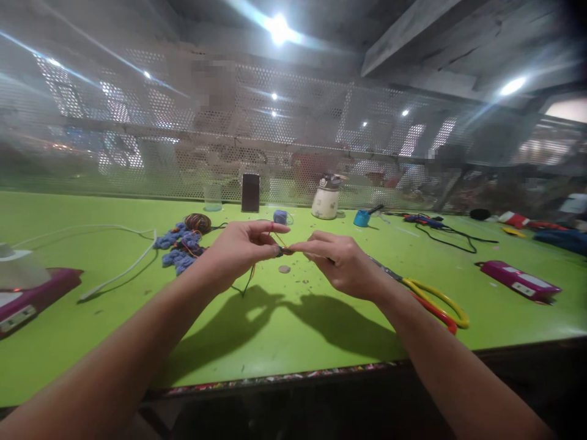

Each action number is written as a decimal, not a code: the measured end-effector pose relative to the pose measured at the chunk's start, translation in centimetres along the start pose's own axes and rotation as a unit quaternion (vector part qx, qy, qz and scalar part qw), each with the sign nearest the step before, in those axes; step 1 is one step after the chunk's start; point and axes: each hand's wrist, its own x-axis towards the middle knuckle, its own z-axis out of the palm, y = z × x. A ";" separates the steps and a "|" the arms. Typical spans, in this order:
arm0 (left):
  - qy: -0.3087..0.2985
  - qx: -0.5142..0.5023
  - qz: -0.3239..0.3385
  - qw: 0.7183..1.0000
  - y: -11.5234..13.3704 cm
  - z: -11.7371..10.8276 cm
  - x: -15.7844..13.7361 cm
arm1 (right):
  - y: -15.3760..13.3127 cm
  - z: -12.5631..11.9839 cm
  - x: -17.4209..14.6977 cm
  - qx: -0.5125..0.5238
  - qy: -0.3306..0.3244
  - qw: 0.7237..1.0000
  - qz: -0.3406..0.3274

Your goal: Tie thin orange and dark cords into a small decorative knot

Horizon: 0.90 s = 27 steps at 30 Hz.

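Over the middle of the table, my left hand (233, 247) pinches a small dark piece of yarn work (283, 250) between thumb and fingers. A strand of orange yarn (278, 237) runs tight from its raised index finger down to that piece. My right hand (342, 256) is closed, its fingertips meeting the work, around what looks like a crochet hook, mostly hidden by the fingers. Beside the left wrist lie blue crocheted flowers (177, 241) and a dark multicoloured yarn ball (198, 223). A small blue yarn ball (280, 216) sits beyond the hands.
Yellow-and-red-handled scissors (435, 299) lie beside my right forearm. Purple power strips (520, 280) are at both sides, with a white cable (123, 278) at left. A phone (250, 193), cup (213, 198), bottle (325, 198) and blue pot (362, 218) stand at the back.
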 end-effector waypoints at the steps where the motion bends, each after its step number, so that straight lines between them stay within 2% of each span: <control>1: -0.001 0.008 0.002 1.000 -0.1 0.0 0.0 | 0.0 0.0 0.0 -0.011 -0.006 1.000 -0.001; 6: 0.004 0.058 0.006 0.998 -0.1 0.4 0.1 | -0.3 0.0 -0.1 -0.058 -0.040 0.997 0.009; 13: 0.007 0.128 0.021 0.992 -0.6 0.8 0.2 | -0.9 0.5 -0.1 -0.185 -0.078 0.979 0.022; 16: 0.014 0.184 0.041 0.982 -0.9 1.0 0.3 | -1.4 0.9 -0.1 -0.228 -0.087 0.969 0.035; 19: 0.039 0.262 0.085 0.961 -1.1 1.5 0.2 | -1.8 1.4 -0.1 -0.233 -0.088 0.966 0.067; 21: 0.061 0.325 0.128 0.935 -1.3 2.0 0.0 | -1.9 1.9 0.0 -0.214 -0.076 0.969 0.094; 23: 0.081 0.381 0.168 0.906 -1.6 2.6 -0.2 | -1.7 2.4 0.1 -0.151 -0.041 0.980 0.120; 25: 0.094 0.422 0.194 0.880 -1.9 3.1 -0.4 | -1.5 3.1 0.3 -0.027 0.026 0.986 0.160; 26: 0.100 0.435 0.204 0.871 -2.0 3.3 -0.4 | -1.3 3.5 0.5 0.054 0.066 0.978 0.188; 27: 0.106 0.439 0.212 0.867 -2.1 3.4 -0.5 | -1.2 3.8 0.6 0.144 0.102 0.958 0.224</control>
